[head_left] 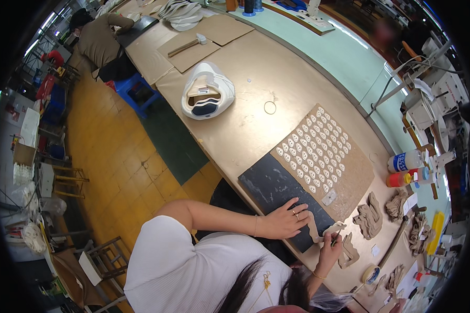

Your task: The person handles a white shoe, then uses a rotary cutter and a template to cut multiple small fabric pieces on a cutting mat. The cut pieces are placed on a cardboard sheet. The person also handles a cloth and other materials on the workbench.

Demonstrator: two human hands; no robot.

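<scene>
My left hand [284,220], with rings on a finger, lies with its fingers stretched over a black board [272,182] at the table's near edge. Beside its fingertips a curved, cream-coloured strip [313,227] runs across the board toward my right hand. Pinched in my right hand [327,254] is a thin, dark, stick-like tool, too small to name, held at the strip's far end. Brown cut pieces [349,251] lie just right of that hand. Beyond the board, a brown sheet [352,201] carries rows of several small white oval pieces [313,148].
Stacks of brown pieces [369,215], a tape roll [371,274] and a dark rod [394,242] lie to the right. Bottles [398,179] stand behind. A white helmet-like object [208,91] and a hammer [188,45] rest farther left. Another person [100,39] works at the far end.
</scene>
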